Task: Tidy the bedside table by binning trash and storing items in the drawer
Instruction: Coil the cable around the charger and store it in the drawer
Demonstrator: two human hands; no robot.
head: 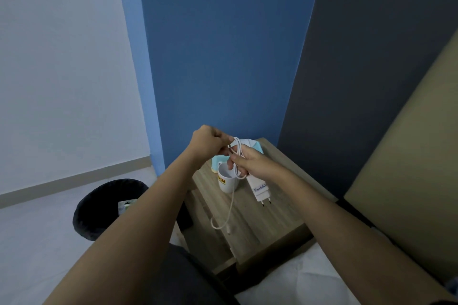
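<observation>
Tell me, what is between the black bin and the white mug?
In the head view, the person's left forearm crosses between the black bin and the white mug; behind it, bare floor and the bedside table edge.

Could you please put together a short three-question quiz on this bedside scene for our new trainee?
1. True or false: the charger lies flat on the table.
2. Which hand grips the charger body: A) left, B) right?
3. Fill in: the free end of the cable hangs down in front of the ____.

Key
1. False: it is held above the table, prongs pointing down.
2. B; the left hand pinches the cable loops.
3. mug
</observation>
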